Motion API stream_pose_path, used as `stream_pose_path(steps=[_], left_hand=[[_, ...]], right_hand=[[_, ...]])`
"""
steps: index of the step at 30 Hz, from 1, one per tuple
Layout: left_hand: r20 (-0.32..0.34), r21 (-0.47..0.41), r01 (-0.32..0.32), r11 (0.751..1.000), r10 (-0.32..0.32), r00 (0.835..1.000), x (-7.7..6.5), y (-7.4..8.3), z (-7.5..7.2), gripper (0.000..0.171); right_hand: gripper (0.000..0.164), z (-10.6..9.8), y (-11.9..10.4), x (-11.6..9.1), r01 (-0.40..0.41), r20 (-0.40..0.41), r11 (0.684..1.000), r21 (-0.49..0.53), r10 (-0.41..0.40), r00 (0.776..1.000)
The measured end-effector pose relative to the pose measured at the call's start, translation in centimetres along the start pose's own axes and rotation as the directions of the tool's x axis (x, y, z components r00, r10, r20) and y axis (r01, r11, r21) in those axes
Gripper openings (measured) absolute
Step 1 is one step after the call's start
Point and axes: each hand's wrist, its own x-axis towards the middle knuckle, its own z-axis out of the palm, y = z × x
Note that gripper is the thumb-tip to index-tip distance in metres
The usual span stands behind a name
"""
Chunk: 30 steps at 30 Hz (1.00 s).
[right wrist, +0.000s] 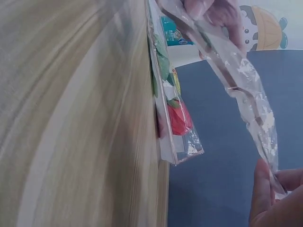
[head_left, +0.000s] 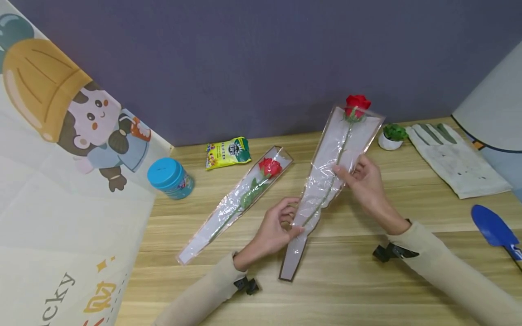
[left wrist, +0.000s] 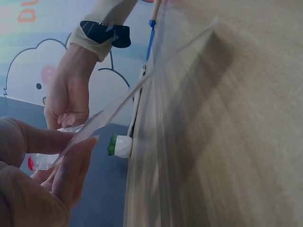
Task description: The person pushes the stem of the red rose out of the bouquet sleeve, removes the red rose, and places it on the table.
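Observation:
My two hands hold a clear plastic flower sleeve [head_left: 322, 181] above the table. Inside it runs the green stem of a red rose [head_left: 357, 106], whose bloom reaches past the sleeve's wide top edge. My left hand [head_left: 275, 228] pinches the narrow lower part between thumb and fingers. Higher up, my right hand [head_left: 364, 183] pinches the sleeve's right side. In the right wrist view the sleeve [right wrist: 251, 99] hangs crinkled between both hands. To the left, a second wrapped rose [head_left: 270, 168] lies on the table, its bloom wholly inside its sleeve.
A blue-lidded jar [head_left: 170, 178] and a yellow-green packet [head_left: 228, 153] stand at the back left of the wooden table [head_left: 195, 290]. Back right are a small potted plant [head_left: 392, 136], a pair of gloves [head_left: 456, 160] and a blue trowel [head_left: 494, 226]. A dark wall [head_left: 261, 68] rises behind.

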Motion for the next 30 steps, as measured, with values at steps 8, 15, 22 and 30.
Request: stream_pose_path(steps=[8, 15, 22, 30], left_hand=[[0.009, -0.023, -0.019, 1.0, 0.019, 1.0, 0.3, 0.0, -0.3, 0.068], [-0.031, -0.026, -0.034, 0.999, 0.033, 0.999, 0.3, 0.0, -0.3, 0.062], [-0.033, -0.045, -0.039, 0.998, 0.037, 0.999, 0.3, 0.1, -0.5, 0.057], [-0.016, -0.005, -0.06, 0.998, 0.06, 0.998, 0.1, 0.0, -0.5, 0.057]], right_hand=[[0.054, 0.9, 0.6, -1.0, 0.026, 0.079, 0.99, -0.135, -0.016, 0.997], [0.047, 2.1, 1.3, -2.1, 0.041, 0.11, 0.992, -0.119, -0.027, 0.993], [0.048, 2.8, 1.6, -2.7, 0.038, 0.106, 0.992, -0.119, -0.026, 0.994], [0.045, 2.7, 1.7, -2.4, 0.08, 0.091, 0.991, -0.109, -0.07, 0.993]])
